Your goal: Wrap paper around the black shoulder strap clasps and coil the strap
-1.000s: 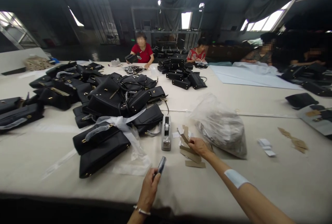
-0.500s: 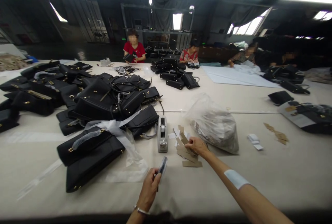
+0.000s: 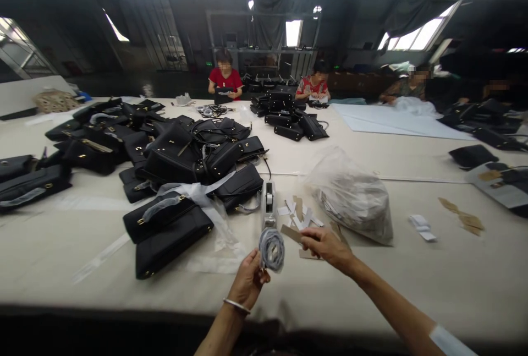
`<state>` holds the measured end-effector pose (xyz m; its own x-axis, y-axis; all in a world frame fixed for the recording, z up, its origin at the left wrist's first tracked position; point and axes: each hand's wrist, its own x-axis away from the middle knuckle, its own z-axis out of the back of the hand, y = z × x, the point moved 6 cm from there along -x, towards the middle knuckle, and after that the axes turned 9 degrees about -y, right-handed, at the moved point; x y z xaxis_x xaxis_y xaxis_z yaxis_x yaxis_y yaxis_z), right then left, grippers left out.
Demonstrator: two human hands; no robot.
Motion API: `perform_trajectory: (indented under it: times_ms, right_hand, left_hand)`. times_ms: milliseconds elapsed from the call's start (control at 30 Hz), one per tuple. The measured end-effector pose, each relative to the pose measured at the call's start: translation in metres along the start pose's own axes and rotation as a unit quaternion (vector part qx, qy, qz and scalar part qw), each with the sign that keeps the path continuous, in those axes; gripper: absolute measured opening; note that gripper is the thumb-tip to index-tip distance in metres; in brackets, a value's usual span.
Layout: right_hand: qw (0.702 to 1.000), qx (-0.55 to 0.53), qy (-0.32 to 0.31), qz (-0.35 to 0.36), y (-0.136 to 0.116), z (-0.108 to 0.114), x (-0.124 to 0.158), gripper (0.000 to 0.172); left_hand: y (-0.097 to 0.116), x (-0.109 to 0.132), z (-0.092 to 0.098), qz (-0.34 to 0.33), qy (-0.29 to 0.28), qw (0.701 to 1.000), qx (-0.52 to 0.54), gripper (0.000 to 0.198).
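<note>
My left hand (image 3: 248,280) is closed around the lower edge of a coiled bag strap (image 3: 272,250), a round roll wrapped in clear plastic and held upright. Between the thumb and fingers of my right hand (image 3: 330,248) is a brown cardboard strip (image 3: 291,233), its free end pointing left towards the coil. Just behind the coil stands a tape dispenser (image 3: 269,204), partly covered by it. Loose white paper strips (image 3: 305,217) lie beyond my right hand, with more cardboard pieces (image 3: 310,255) partly hidden under it.
Black handbags (image 3: 175,240) lie heaped on the left. A translucent plastic bag (image 3: 357,196) of small pieces sits right of the strips. Farther right are folded white labels (image 3: 422,228) and brown pieces (image 3: 462,217). Several co-workers sit across the table (image 3: 412,290).
My right hand has lifted the cardboard strip off the pile and drawn it nearer. My left hand has turned the coiled strap from edge-on to its round face. The view has shifted left.
</note>
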<state>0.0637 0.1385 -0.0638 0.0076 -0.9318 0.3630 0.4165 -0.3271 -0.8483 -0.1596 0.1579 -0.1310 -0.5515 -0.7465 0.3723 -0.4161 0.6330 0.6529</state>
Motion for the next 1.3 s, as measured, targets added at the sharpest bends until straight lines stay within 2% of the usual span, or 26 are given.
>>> perform_trajectory:
  times_ms: [67,167,267,400,567,700,833,933,1033,1100,1167,1233,1300]
  right_hand:
    - [0.998,-0.045,-0.032,-0.009,-0.011,-0.020,0.016,0.029]
    - [0.997,-0.072,-0.022,-0.023,-0.020,-0.034,0.031,0.025]
    - [0.998,-0.061,0.010,-0.032,-0.022,-0.038,0.036,0.021]
    - [0.994,-0.105,0.031,-0.025,-0.027,-0.049,0.036,0.026]
    - [0.965,-0.255,-0.042,0.038,-0.044,-0.069,0.043,0.029]
    - [0.937,-0.337,-0.088,0.036,-0.042,-0.072,0.053,0.034]
    - [0.930,-0.364,-0.040,-0.007,-0.023,-0.075,0.057,0.047]
    - [0.920,-0.391,0.028,0.004,-0.010,-0.077,0.064,0.064]
    - [0.939,-0.333,0.019,0.077,-0.013,-0.080,0.075,0.066]
    - [0.967,-0.224,-0.006,0.126,-0.018,-0.082,0.082,0.062]
    - [0.983,-0.088,0.009,0.162,-0.023,-0.080,0.087,0.053]
    - [0.979,0.038,0.045,0.194,-0.029,-0.075,0.090,0.032]
    - [0.963,0.128,0.079,0.222,-0.036,-0.072,0.091,0.021]
  left_hand:
    - [0.006,0.005,-0.008,-0.005,-0.012,0.999,0.040,0.058]
    - [0.015,0.011,-0.015,-0.017,-0.023,0.998,0.048,0.056]
    - [0.019,0.017,-0.023,-0.024,-0.037,0.999,0.017,0.058]
    - [0.015,0.020,-0.034,-0.043,-0.077,0.994,-0.063,0.066]
    - [0.016,0.020,-0.042,-0.055,-0.105,0.980,-0.162,0.057]
    - [0.032,0.029,-0.060,-0.057,-0.165,0.944,-0.281,0.043]
    - [0.044,0.032,-0.067,-0.102,-0.120,0.904,-0.398,0.028]
    - [0.038,0.026,-0.062,-0.073,-0.110,0.915,-0.380,0.032]
    - [0.031,0.018,-0.054,-0.018,-0.123,0.938,-0.322,0.034]
    - [0.032,0.017,-0.050,0.003,-0.120,0.944,-0.308,0.031]
    - [0.032,0.018,-0.049,0.022,-0.123,0.940,-0.317,0.029]
    - [0.028,0.021,-0.053,0.043,-0.143,0.929,-0.337,0.027]
    - [0.023,0.025,-0.057,0.062,-0.171,0.915,-0.360,0.028]
